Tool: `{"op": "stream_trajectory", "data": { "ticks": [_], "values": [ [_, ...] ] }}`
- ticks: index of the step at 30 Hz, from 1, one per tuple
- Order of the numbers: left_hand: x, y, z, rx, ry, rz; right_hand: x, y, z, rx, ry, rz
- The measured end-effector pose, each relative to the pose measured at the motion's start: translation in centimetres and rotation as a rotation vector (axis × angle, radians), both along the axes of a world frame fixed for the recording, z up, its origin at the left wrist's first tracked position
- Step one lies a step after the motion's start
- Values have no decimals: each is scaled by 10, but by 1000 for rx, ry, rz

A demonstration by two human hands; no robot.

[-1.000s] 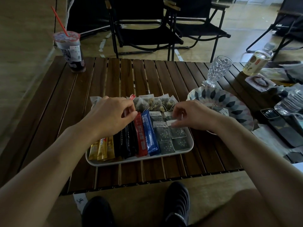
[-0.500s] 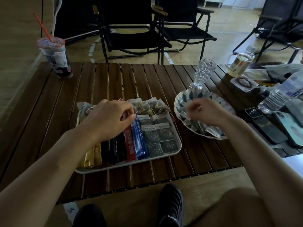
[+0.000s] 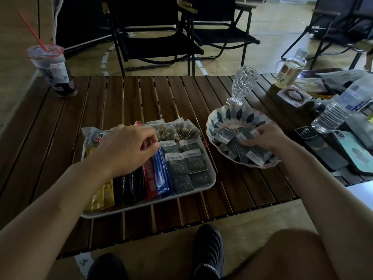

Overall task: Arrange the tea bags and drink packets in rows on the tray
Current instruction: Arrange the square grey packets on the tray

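A white tray (image 3: 141, 207) sits on the slatted wooden table. It holds a row of yellow (image 3: 103, 195), black (image 3: 131, 186), red (image 3: 150, 178) and blue stick packets (image 3: 161, 174). Dark square packets (image 3: 193, 158) lie in rows on its right side, and mesh tea bags (image 3: 181, 130) line the back. My left hand (image 3: 125, 150) rests over the sticks' top ends, fingers pinched on the red one. My right hand (image 3: 264, 138) is inside the patterned bowl (image 3: 232, 116), fingers closed on one of the loose dark square packets (image 3: 256, 156) there.
A plastic cup with a red straw (image 3: 54, 73) stands at the far left. A crystal glass (image 3: 244, 83) stands just behind the bowl. At the right are a tea bottle (image 3: 290, 71), a tilted water bottle (image 3: 341, 108) and phones (image 3: 321, 146). Black folding chairs (image 3: 161, 47) stand beyond the table.
My right hand left the tray's square packets and went right into the patterned bowl, where it now grips a packet. My left hand has stayed on the stick packets.
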State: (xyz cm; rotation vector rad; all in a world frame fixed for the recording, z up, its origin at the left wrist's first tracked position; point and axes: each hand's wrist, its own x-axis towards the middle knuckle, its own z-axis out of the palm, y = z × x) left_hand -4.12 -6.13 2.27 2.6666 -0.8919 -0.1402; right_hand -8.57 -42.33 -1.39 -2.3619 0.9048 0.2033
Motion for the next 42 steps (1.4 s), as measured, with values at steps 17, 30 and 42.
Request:
{"op": "stream_trajectory", "data": {
  "ticks": [17,30,42],
  "values": [
    [-4,22,6,-56,27,22,-12,9,26,219,-647,-232],
    [-1,44,5,-54,11,41,3,94,41,259,-18,778],
    [1,41,0,-52,-16,40,7,111,27,87,34,897]
  ]
}}
